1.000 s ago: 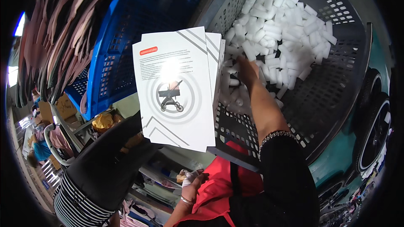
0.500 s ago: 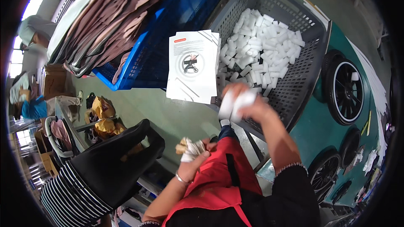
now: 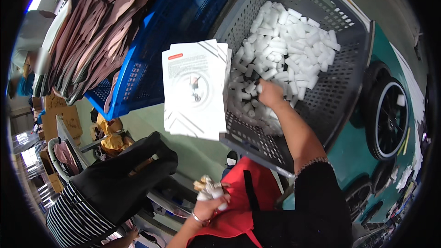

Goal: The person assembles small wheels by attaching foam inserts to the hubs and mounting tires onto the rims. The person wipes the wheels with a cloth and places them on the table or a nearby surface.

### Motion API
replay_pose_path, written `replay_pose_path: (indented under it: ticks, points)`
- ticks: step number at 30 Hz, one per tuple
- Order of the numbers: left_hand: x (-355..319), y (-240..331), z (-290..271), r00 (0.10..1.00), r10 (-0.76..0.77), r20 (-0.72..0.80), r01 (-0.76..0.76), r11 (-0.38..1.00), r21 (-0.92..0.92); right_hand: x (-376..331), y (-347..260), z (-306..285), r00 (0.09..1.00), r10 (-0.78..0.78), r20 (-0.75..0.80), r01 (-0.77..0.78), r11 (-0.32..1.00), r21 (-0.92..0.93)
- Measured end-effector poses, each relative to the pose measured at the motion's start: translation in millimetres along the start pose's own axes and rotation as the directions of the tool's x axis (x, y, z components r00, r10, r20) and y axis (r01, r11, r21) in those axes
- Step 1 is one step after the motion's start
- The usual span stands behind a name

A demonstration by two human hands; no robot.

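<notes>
1. The small white foam pieces (image 3: pixel 294 41) are piled in the grey basket (image 3: pixel 353 82). They are judged to be very light, soft and easy to squash, so a gentle pinch around the middle of a piece should be enough.
2. The right hand (image 3: pixel 270 94) is reached down into the pile. Its fingers are curled around a piece or two, but how tightly cannot be told.
3. The left hand (image 3: pixel 212 197) is kept low, near the red apron (image 3: pixel 243 193). It is closed around a small bunch of white pieces (image 3: pixel 206 187).
4. A stack of white paper booklets (image 3: pixel 196 89) is seen just beside the basket.
</notes>
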State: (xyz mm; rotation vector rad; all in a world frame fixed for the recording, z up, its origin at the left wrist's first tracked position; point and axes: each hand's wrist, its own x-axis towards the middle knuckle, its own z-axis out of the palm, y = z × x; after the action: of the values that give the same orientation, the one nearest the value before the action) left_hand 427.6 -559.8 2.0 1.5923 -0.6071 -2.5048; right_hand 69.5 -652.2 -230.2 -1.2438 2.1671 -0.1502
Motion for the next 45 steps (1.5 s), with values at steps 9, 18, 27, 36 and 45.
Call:
replay_pose_path:
  ticks: [9, 18, 27, 36, 45]
  points:
    - [11.6, -9.9, 11.9, 0.977, -0.154, -0.145, 0.154, 0.988, -0.01, 55.6, -0.3, 105.0, 0.985, 0.033, 0.171, 0.003, 0.978, -0.208]
    - [-27.1, -21.8, 23.2, 0.908, 0.392, -0.151, -0.382, 0.92, 0.088, -87.8, -50.3, -40.8, 0.974, -0.164, -0.156, 0.219, 0.498, 0.839]
    - [-106.0, -74.4, 91.0, 0.733, 0.576, 0.363, -0.661, 0.473, 0.583, -442.2, -63.6, -79.7, 0.889, -0.311, -0.337, 0.336, -0.057, 0.94]
    - [-121.0, -171.0, 174.2, 0.868, 0.038, 0.495, -0.232, 0.912, 0.337, -610.9, 8.0, -51.7, 0.92, 0.351, -0.176, 0.344, -0.504, 0.792]
    - [-121.2, -240.1, 254.1, 0.793, -0.108, 0.6, -0.254, 0.837, 0.485, -687.9, 96.2, -62.2, 0.775, 0.171, -0.608, 0.503, 0.416, 0.758]
